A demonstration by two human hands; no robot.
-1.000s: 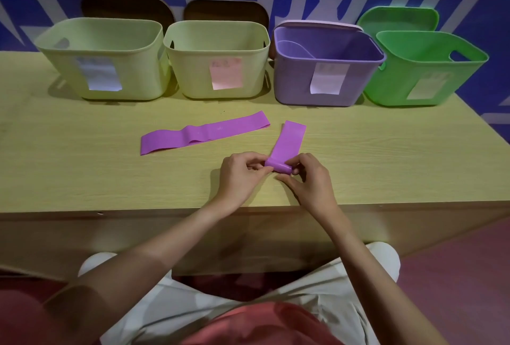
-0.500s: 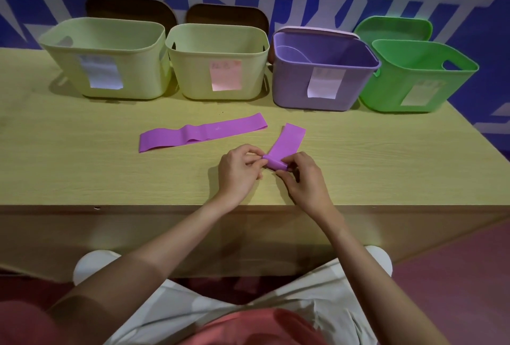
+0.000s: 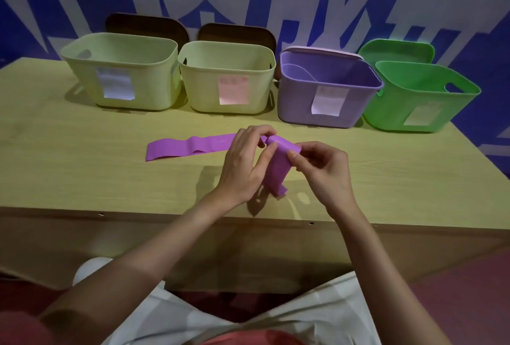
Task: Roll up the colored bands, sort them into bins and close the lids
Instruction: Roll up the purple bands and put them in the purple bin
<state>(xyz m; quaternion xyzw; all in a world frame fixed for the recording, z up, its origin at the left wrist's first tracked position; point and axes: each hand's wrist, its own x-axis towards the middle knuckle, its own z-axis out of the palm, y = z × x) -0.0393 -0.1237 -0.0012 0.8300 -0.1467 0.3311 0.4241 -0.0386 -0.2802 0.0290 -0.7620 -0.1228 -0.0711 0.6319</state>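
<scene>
Both hands hold a purple band (image 3: 278, 168) lifted above the table. Its top is rolled into a small coil and its loose tail hangs down toward the table's front edge. My left hand (image 3: 245, 168) pinches the coil's left end, and my right hand (image 3: 320, 170) pinches its right end. A second purple band (image 3: 190, 147) lies flat on the wooden table (image 3: 82, 168), partly hidden behind my left hand. Four open bins stand in a row at the back: two pale yellow-green bins (image 3: 124, 74) (image 3: 229, 77), a purple bin (image 3: 328, 90) and a green bin (image 3: 422, 96).
Each bin carries a paper label on its front. Lids lean behind the bins: two dark brown lids (image 3: 149, 26), a pale purple lid and a green lid (image 3: 397, 50). The table's front edge runs just below my wrists.
The partly rolled band was lifted off the table and now hangs from both hands, with its tail pointing toward me. The flat band has not moved.
</scene>
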